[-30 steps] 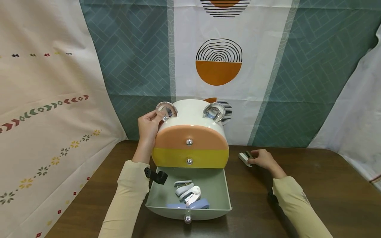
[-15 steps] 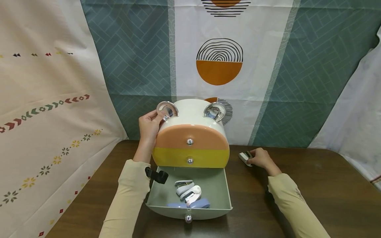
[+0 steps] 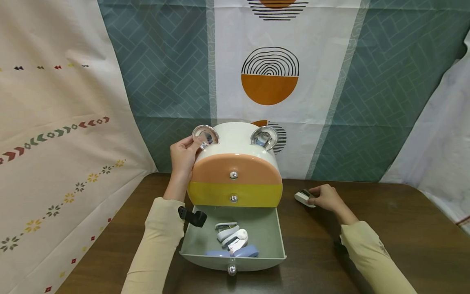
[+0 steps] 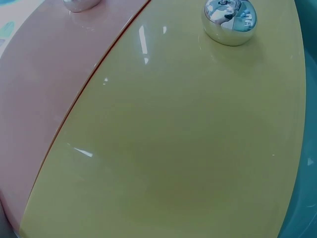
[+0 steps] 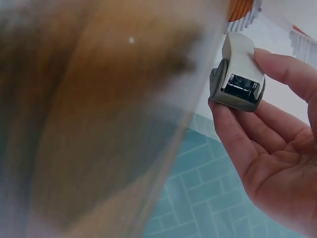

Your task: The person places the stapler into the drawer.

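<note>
My left hand (image 3: pixel 181 158) grips the left silver ring (image 3: pixel 201 130) on top of a small rounded drawer box (image 3: pixel 235 136), thumb over the ring. Over the table to the right, my right hand (image 3: pixel 328 199) holds a small white and dark grey stapler (image 3: pixel 303 199) between thumb and fingers. The right wrist view shows that stapler (image 5: pixel 243 64) end-on, with the thumb (image 5: pixel 282 69) on its white top. The green bottom drawer (image 3: pixel 264 228) is pulled out. Inside it lie a white stapler (image 3: pixel 238 241), a pale lavender one (image 3: pixel 227 232) and a blue one (image 3: pixel 247 251).
Above the green drawer, the orange drawer (image 3: pixel 213 169) and yellow drawer (image 3: pixel 209 194) are closed, each with a silver knob. The left wrist view is filled by the yellow drawer front (image 4: pixel 173 139). A patterned curtain (image 3: pixel 165 81) hangs behind the dark wooden table (image 3: pixel 385 228).
My right hand has shifted a little and turned the stapler, so more of its white side shows. The left hand and the drawer box have stayed in place.
</note>
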`<state>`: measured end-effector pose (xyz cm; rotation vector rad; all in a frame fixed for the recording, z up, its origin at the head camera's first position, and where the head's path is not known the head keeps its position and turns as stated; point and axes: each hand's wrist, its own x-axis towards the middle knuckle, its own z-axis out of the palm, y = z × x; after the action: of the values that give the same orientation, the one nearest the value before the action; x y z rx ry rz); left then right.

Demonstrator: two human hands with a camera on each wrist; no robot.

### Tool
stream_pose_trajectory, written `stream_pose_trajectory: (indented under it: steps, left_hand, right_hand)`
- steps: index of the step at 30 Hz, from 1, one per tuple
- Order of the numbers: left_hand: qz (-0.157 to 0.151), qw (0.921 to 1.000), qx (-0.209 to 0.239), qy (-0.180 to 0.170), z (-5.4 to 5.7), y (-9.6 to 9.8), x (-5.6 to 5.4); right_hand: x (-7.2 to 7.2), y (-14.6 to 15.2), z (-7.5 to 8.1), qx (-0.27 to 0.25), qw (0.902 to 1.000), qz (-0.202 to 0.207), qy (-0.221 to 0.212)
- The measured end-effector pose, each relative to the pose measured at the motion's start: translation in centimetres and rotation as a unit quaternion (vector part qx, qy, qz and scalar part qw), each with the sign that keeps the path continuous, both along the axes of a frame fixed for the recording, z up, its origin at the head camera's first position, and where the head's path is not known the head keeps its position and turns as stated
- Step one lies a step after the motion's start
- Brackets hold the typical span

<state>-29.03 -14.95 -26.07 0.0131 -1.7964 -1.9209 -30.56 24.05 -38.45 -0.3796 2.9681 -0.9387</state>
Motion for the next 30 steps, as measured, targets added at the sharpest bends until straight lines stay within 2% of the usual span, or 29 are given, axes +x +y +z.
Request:
stream_pose_trajectory:
  steps: [9, 18, 25, 30]
  left_hand:
    - [-0.001, 1.0, 0.001, 0.001, 0.0, 0.0, 0.2]
    - [0.0, 1.0, 0.003, -0.008, 0.0, 0.0, 0.2]
    - [0.002, 1.0, 0.0, -0.008, 0.1, 0.0, 0.2]
    - [0.001, 1.0, -0.003, -0.005, 0.1, 0.0, 0.3]
  right_hand:
    - [2.9, 0.0, 2.3, -0.018, 0.9993, 0.024, 0.021]
    - [6.2, -0.5, 4.3, -0.07, 0.9945, 0.055, 0.056]
    - [9.2, -1.9, 6.2, -0.117, 0.9858, 0.108, 0.053]
    - [10.6, -3.3, 7.0, -0.114, 0.9788, 0.16, 0.057]
